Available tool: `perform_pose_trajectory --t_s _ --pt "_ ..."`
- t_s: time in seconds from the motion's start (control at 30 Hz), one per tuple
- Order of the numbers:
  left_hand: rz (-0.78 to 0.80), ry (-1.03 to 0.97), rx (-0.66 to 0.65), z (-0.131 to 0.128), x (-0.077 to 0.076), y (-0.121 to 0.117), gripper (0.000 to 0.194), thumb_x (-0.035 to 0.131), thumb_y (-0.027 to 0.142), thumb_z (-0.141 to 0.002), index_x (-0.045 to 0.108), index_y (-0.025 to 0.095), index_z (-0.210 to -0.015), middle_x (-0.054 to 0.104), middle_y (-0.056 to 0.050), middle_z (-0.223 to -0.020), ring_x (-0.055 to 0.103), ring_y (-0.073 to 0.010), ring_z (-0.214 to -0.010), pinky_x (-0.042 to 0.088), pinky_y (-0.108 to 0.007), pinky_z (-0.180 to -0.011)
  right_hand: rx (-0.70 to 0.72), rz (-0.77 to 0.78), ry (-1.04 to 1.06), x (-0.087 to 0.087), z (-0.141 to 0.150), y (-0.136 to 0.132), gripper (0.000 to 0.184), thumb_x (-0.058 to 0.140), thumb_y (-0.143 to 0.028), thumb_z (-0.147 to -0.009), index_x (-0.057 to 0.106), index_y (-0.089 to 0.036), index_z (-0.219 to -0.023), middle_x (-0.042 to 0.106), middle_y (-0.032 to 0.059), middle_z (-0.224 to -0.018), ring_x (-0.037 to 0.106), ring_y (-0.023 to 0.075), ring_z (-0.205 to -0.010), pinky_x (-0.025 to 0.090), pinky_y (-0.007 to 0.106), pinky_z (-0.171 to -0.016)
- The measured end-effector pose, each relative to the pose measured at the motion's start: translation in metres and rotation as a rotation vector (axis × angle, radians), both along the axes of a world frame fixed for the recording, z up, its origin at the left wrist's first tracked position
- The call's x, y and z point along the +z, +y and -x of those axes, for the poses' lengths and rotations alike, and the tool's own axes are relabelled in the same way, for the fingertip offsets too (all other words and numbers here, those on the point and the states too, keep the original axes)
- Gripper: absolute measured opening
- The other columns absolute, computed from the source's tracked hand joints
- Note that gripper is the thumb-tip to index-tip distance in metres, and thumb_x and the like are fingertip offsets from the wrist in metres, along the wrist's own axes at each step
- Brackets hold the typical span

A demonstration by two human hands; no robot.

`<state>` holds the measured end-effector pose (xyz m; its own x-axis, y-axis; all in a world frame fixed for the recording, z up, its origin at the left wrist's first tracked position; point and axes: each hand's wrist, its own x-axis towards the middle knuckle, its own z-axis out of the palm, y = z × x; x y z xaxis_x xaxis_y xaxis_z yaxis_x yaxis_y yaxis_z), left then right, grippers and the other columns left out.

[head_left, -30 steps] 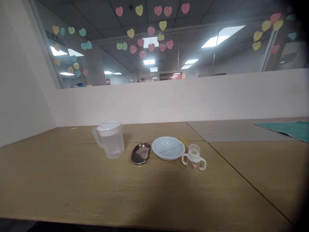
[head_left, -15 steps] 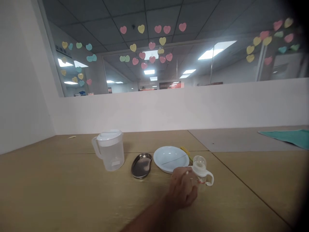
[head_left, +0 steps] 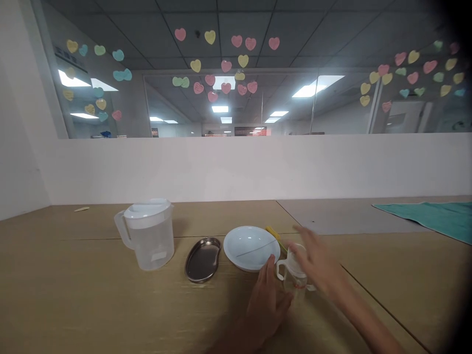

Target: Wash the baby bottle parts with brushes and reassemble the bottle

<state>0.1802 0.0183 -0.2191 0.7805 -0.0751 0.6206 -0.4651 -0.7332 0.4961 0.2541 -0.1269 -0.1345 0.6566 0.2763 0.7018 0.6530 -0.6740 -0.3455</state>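
Note:
A clear baby bottle (head_left: 295, 278) with white handles on both sides and a see-through cap stands upright on the wooden table. My left hand (head_left: 266, 302) is at its left side, fingers stretched forward and thumb apart; whether it touches the bottle I cannot tell. Over the bottle's top right is my right hand (head_left: 319, 263), somewhat blurred, with its fingers spread and partly covering the cap and right handle. Just behind my left fingertips lies a white shallow bowl (head_left: 247, 243) with a thin stick across it. A yellow-handled brush or stick (head_left: 273, 233) rests at the bowl's right edge, partly hidden.
Left of the bowl is a kidney-shaped metal tray (head_left: 202, 260). Farther left stands a lidded translucent pitcher (head_left: 153, 241). A teal cloth (head_left: 427, 216) lies at the far right. Behind the table (head_left: 92, 305) rises a white wall (head_left: 221, 169) below a window with heart-shaped notes.
My right hand has come in from the right to the bottle's top. My left hand has opened out beside the bottle. The view has turned slightly right, and the bottle's handles now face differently.

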Motion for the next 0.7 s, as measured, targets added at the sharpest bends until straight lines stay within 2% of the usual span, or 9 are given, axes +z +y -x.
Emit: perform_pose_trajectory --t_s 0.13,0.27,0.4,0.53,0.6,0.7 --pt "0.048 -0.004 0.016 0.005 0.008 0.005 0.068 0.051 0.033 -0.082 0.016 0.017 -0.139 0.036 -0.014 -0.136 0.036 -0.0262 -0.125 0.039 -0.047 -0.101 -0.002 0.131 0.066 -0.017 0.010 0.025 0.032 0.047 -0.043 -0.081 0.057 -0.023 -0.104 0.061 0.0073 -0.099 0.061 0.0214 -0.072 0.044 0.031 -0.053" --pt "-0.053 -0.076 0.040 0.011 0.010 0.022 0.073 0.059 0.036 -0.074 0.024 0.015 -0.135 0.046 -0.015 -0.126 0.045 -0.0295 -0.115 0.039 -0.051 -0.097 0.177 -0.028 0.093 -0.022 0.025 0.053 0.026 0.045 -0.033 -0.082 0.053 -0.023 -0.105 0.062 0.0053 -0.098 0.061 0.0207 -0.083 0.047 0.031 -0.064" --pt "-0.078 -0.123 0.059 0.014 0.007 0.046 0.076 0.060 0.036 -0.072 0.021 0.017 -0.135 0.048 -0.014 -0.123 0.049 -0.0272 -0.111 0.044 -0.045 -0.093 0.426 -0.207 0.061 -0.025 0.036 0.064 0.035 0.050 -0.031 -0.078 0.046 -0.022 -0.113 0.056 0.0075 -0.110 0.055 0.0214 -0.100 0.047 0.033 -0.081" --pt "-0.146 -0.150 0.053 0.013 0.005 0.062 0.065 0.059 0.035 -0.073 0.030 0.018 -0.129 0.052 -0.012 -0.115 0.051 -0.0252 -0.105 0.045 -0.042 -0.089 0.651 -0.385 0.239 -0.039 0.036 0.061 0.049 0.054 -0.035 -0.078 0.037 -0.021 -0.121 0.053 0.0081 -0.115 0.057 0.0184 -0.094 0.047 0.031 -0.080" --pt "-0.128 -0.117 0.084 0.012 0.005 0.064 0.061 0.059 0.035 -0.072 0.035 0.017 -0.125 0.053 -0.012 -0.111 0.052 -0.0249 -0.102 0.046 -0.042 -0.088 0.702 -0.460 0.331 -0.047 0.032 0.061 0.049 0.056 -0.036 -0.077 0.037 -0.021 -0.120 0.055 0.0074 -0.113 0.057 0.0174 -0.093 0.048 0.029 -0.080" --pt "-0.092 -0.106 0.124 0.012 0.008 0.063 0.055 0.060 0.033 -0.069 0.039 0.016 -0.117 0.054 -0.011 -0.106 0.054 -0.0239 -0.097 0.048 -0.040 -0.084 0.703 -0.486 0.370 -0.055 0.027 0.064 0.042 0.059 -0.036 -0.076 0.045 -0.021 -0.113 0.058 0.0058 -0.108 0.056 0.0183 -0.098 0.046 0.030 -0.085"
